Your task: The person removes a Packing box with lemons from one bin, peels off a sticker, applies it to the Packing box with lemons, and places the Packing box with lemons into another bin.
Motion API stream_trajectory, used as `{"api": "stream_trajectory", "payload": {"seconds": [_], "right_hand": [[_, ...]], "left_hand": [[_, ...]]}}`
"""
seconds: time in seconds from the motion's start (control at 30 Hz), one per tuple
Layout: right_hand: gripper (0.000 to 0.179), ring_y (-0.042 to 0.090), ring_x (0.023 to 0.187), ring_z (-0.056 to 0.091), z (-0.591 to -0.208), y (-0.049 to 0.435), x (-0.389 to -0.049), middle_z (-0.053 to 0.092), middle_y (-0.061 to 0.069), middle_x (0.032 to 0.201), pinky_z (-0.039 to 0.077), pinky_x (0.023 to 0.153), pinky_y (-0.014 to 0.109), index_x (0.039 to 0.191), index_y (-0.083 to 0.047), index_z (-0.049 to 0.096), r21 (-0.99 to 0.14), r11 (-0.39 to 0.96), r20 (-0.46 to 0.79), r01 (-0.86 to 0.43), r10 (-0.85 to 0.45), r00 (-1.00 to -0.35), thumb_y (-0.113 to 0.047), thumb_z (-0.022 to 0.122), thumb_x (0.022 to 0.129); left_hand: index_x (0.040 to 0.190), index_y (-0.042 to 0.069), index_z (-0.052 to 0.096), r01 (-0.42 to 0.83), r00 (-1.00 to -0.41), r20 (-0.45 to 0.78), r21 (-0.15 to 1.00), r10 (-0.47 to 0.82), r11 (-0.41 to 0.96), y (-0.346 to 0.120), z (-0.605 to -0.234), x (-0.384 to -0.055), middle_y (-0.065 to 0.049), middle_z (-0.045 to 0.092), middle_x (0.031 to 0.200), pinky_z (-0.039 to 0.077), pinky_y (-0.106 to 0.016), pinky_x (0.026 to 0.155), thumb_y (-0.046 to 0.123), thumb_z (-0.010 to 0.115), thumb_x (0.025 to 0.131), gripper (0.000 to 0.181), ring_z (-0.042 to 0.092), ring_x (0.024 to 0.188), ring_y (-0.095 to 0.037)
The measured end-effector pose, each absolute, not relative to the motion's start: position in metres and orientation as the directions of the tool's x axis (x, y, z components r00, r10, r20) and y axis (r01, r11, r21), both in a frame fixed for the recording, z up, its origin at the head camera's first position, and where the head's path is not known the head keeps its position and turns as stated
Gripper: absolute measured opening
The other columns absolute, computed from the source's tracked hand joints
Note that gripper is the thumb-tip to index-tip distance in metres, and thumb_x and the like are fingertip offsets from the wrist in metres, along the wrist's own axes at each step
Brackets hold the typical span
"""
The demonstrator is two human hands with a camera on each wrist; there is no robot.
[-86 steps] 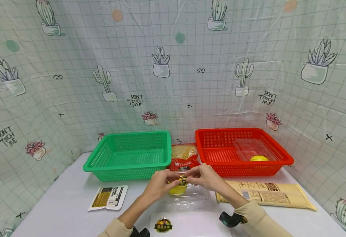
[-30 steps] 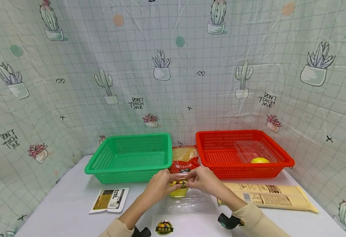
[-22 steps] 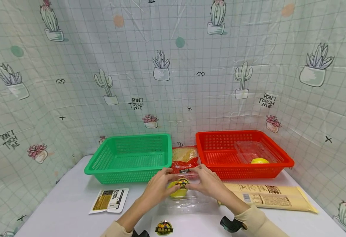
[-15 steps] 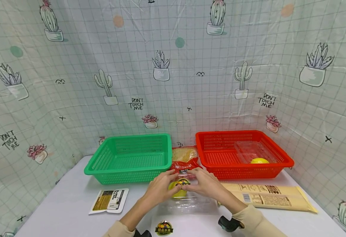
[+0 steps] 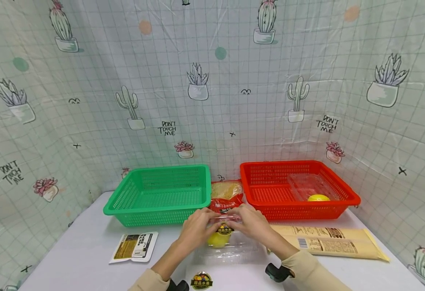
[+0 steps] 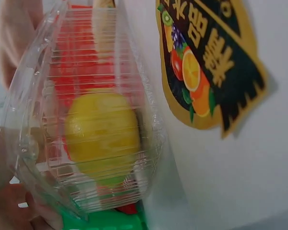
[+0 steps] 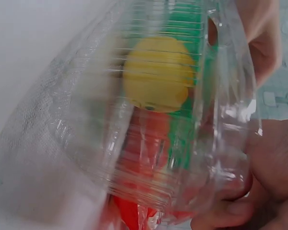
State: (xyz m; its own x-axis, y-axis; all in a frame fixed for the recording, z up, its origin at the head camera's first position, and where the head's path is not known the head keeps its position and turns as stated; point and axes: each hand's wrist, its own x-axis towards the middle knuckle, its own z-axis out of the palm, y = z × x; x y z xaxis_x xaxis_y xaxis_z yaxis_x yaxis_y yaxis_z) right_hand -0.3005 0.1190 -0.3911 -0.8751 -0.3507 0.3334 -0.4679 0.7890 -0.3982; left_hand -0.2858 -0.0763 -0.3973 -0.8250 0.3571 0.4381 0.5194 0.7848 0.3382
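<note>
A clear plastic clamshell box point(image 5: 234, 254) stands in front of me with a yellow lemon point(image 5: 218, 240) inside. On its lid lies a dark fruit-label sticker point(image 5: 225, 229) with a gold edge. My left hand point(image 5: 196, 227) and right hand point(image 5: 251, 223) grip the box's far edge from either side, thumbs close to the sticker and fingers over the rim. The left wrist view shows the ribbed side of the box point(image 6: 101, 191) with the lemon behind it. In the right wrist view the box is blurred and the right hand point(image 7: 273, 167) holds its edge.
A green basket point(image 5: 158, 214) stands behind left; a red basket point(image 5: 299, 208) with another clear box and yellow fruit behind right. Between them lies a red food packet point(image 5: 227, 198). Also here: a small pouch point(image 5: 134, 246), a long tan package point(image 5: 332, 242), a second sticker point(image 5: 201, 280) on a white sheet.
Earlier, my fingers pinched the sticker by its ends above the box, then pressed it onto the lid. Now they have let it go and moved to the box's far edge.
</note>
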Motion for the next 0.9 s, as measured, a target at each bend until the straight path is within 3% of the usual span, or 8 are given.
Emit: {"api": "stream_trajectory", "payload": {"seconds": [0.13,0.27,0.4,0.63,0.77,0.9], "right_hand": [[0.023,0.013,0.074,0.055,-0.393,0.113,-0.302,0.068,-0.001,0.088,0.045,0.054,0.029,0.097,-0.021,0.075,-0.374,0.832,0.346,-0.411,-0.287,-0.894,-0.038,0.077,0.083],[0.021,0.012,0.071,0.052,-0.392,0.111,-0.301,0.063,-0.002,0.084,0.044,0.054,0.028,0.093,-0.021,0.073,-0.371,0.842,0.345,-0.392,-0.267,-0.900,-0.039,0.077,0.082],[0.021,0.013,0.079,0.060,-0.390,0.116,-0.304,0.071,0.000,0.090,0.049,0.060,0.030,0.097,-0.018,0.077,-0.421,0.789,0.330,-0.447,-0.326,-0.886,-0.034,0.078,0.083],[0.030,0.018,0.085,0.062,-0.389,0.137,-0.309,0.075,0.008,0.103,0.052,0.066,0.020,0.113,-0.009,0.074,-0.550,0.598,0.283,-0.582,-0.523,-0.804,-0.019,0.077,0.085],[0.044,0.026,0.102,0.065,-0.388,0.140,-0.307,0.073,0.011,0.113,0.057,0.082,0.035,0.120,-0.008,0.071,-0.571,0.585,0.253,-0.576,-0.542,-0.802,-0.025,0.080,0.081],[0.058,0.035,0.120,0.056,-0.389,0.135,-0.304,0.067,0.010,0.118,0.049,0.094,0.056,0.123,-0.011,0.069,-0.564,0.652,0.214,-0.507,-0.478,-0.852,-0.039,0.084,0.075]], "left_hand": [[0.104,0.017,0.076,0.502,-0.807,0.482,0.256,0.341,0.826,-0.071,-0.400,-0.288,0.000,0.070,0.095,0.045,-0.027,0.055,0.030,0.072,0.089,0.020,0.061,0.080,-0.017],[0.102,0.019,0.076,0.469,-0.804,0.497,0.193,0.327,0.862,-0.067,-0.401,-0.288,0.000,0.069,0.092,0.045,-0.028,0.051,0.033,0.071,0.090,0.019,0.061,0.077,-0.017],[0.104,0.017,0.076,0.486,-0.809,0.478,0.219,0.341,0.846,-0.069,-0.400,-0.287,0.000,0.069,0.094,0.044,-0.027,0.052,0.031,0.070,0.091,0.020,0.061,0.079,-0.018],[0.118,0.010,0.071,0.572,-0.811,0.369,0.332,0.455,0.750,-0.081,-0.393,-0.287,-0.006,0.069,0.112,0.044,-0.027,0.069,0.024,0.071,0.090,0.032,0.058,0.093,-0.020],[0.127,0.007,0.066,0.568,-0.823,0.289,0.400,0.489,0.719,-0.086,-0.389,-0.285,-0.007,0.065,0.120,0.045,-0.032,0.080,0.033,0.074,0.087,0.049,0.055,0.103,-0.021],[0.129,0.007,0.064,0.559,-0.829,0.266,0.431,0.492,0.708,-0.086,-0.388,-0.282,-0.008,0.063,0.122,0.047,-0.036,0.081,0.042,0.074,0.085,0.057,0.053,0.108,-0.023]]}}
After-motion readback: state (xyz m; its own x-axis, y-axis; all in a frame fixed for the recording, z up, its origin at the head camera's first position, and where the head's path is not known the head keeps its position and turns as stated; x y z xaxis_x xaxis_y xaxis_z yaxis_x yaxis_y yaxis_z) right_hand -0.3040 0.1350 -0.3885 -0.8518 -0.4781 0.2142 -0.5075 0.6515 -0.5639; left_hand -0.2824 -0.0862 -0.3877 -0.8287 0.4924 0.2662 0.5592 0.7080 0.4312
